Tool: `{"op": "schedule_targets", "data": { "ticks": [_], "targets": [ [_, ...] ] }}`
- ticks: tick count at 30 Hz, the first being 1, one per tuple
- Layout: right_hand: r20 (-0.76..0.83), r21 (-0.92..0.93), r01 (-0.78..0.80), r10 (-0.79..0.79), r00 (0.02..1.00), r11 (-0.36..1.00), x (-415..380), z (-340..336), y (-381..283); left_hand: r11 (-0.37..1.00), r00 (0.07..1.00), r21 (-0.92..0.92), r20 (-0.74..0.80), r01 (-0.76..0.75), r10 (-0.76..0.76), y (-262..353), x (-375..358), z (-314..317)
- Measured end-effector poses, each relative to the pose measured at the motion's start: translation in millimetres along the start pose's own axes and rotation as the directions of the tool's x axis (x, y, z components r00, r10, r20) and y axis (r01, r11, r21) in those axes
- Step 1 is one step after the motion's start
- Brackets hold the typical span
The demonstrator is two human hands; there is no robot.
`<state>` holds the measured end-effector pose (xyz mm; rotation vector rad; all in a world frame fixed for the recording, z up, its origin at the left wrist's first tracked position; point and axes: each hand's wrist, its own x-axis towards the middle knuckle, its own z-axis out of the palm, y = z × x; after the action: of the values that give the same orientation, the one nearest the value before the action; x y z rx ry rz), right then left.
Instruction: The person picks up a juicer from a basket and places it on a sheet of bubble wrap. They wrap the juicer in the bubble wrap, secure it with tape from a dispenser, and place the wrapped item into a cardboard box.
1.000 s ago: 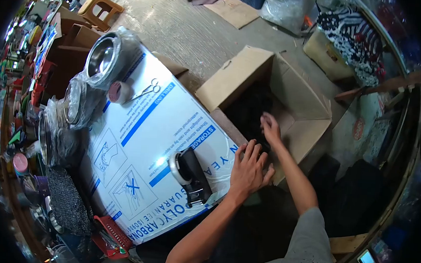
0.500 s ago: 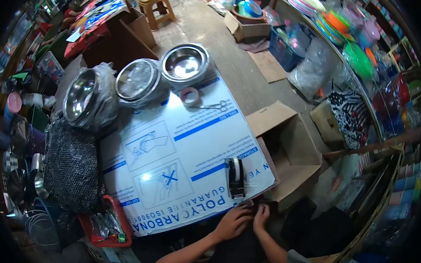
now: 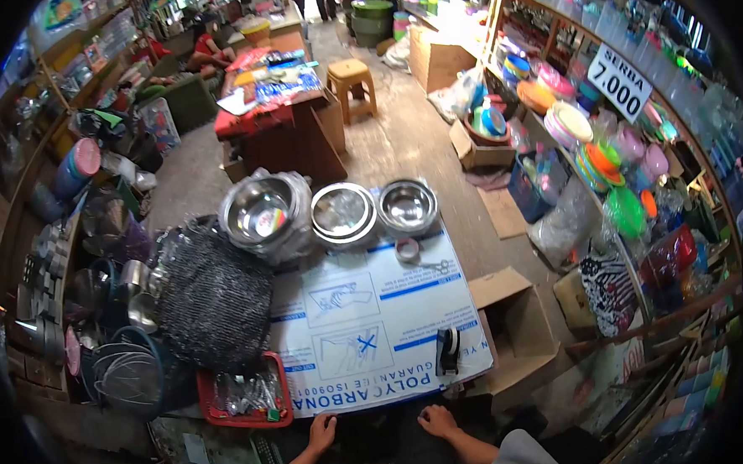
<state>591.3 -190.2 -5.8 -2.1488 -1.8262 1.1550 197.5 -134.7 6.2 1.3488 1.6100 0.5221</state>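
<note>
Both hands sit at the near edge of the white polycarbonate sheet (image 3: 366,341) covering the table: the left hand (image 3: 322,432) spread open and empty, the right hand (image 3: 437,420) loosely curled, holding nothing. A tape dispenser (image 3: 447,352) stands just beyond the right hand by the sheet's right edge, beside an open cardboard box (image 3: 518,328). Steel bowls (image 3: 343,214) line the far edge; the sheet's middle lies bare.

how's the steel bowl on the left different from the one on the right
The left bowl looks larger and is wrapped in clear plastic; the right bowl looks smaller, and I cannot tell any wrap. The left one sits beside the grey mesh bundle, the right one near the tape roll. Both are shiny round metal, open side up.
</note>
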Motion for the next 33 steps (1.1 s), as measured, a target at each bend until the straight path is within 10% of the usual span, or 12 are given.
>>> {"op": "schedule_targets", "data": {
  "ticks": [3,15,26,33],
  "targets": [
    [0.192,-0.022,-0.041,0.045,0.98,0.999,-16.2,-10.5,-30.0,0.959,0.962,-0.082,0.009,0.272,-0.272,13.1,-19.5,-20.4],
    [0.225,0.269,-0.267,0.209,0.952,0.926,-83.8,-32.7,-139.9,0.982,0.972,-0.085,0.18,0.169,-0.152,70.4,-71.0,-79.6],
    [-0.074,0.222,-0.107,0.126,0.989,0.969,-74.6,-58.8,-219.7,0.993,0.989,-0.011,0.093,0.121,-0.119,43.1,-30.3,-142.3],
    [0.275,-0.075,0.239,-0.21,0.938,0.968,-1.5,-74.6,-222.9,0.855,0.896,-0.275,0.085,0.441,-0.435,58.2,-36.2,-115.9]
  ]
}}
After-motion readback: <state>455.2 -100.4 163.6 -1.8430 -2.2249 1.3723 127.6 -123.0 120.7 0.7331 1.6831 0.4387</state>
